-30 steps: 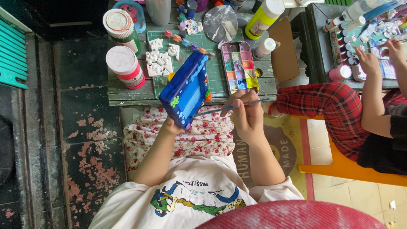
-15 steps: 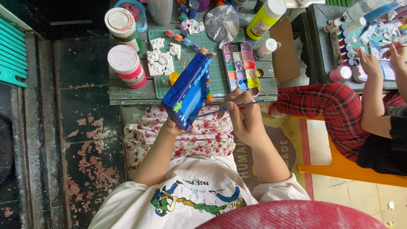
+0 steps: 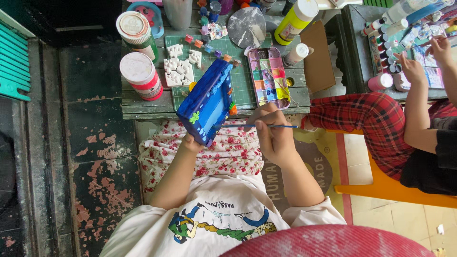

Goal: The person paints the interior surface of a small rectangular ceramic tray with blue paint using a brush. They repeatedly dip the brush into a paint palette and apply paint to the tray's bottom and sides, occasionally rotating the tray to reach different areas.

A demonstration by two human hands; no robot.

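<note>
My left hand (image 3: 191,142) grips the lower edge of a blue painted frame (image 3: 205,101), tilted up over my lap, with small coloured shapes stuck on its border. My right hand (image 3: 272,132) pinches a thin paintbrush (image 3: 259,126); its tip points left and touches the frame's lower right part. Just beyond my right hand a paint palette (image 3: 268,76) with several colour wells lies on the green cutting mat (image 3: 238,81).
A low wooden table (image 3: 143,107) holds two round tins (image 3: 140,74), white plaster shapes (image 3: 179,66), a yellow glue bottle (image 3: 295,20) and small paint pots. Another person in red plaid trousers (image 3: 376,119) sits to the right on an orange chair, hands at a second table.
The frame has tipped slightly and shifted a little left. My right hand has drawn the brush tip along the frame's lower part. The other person's hands have moved over their table.
</note>
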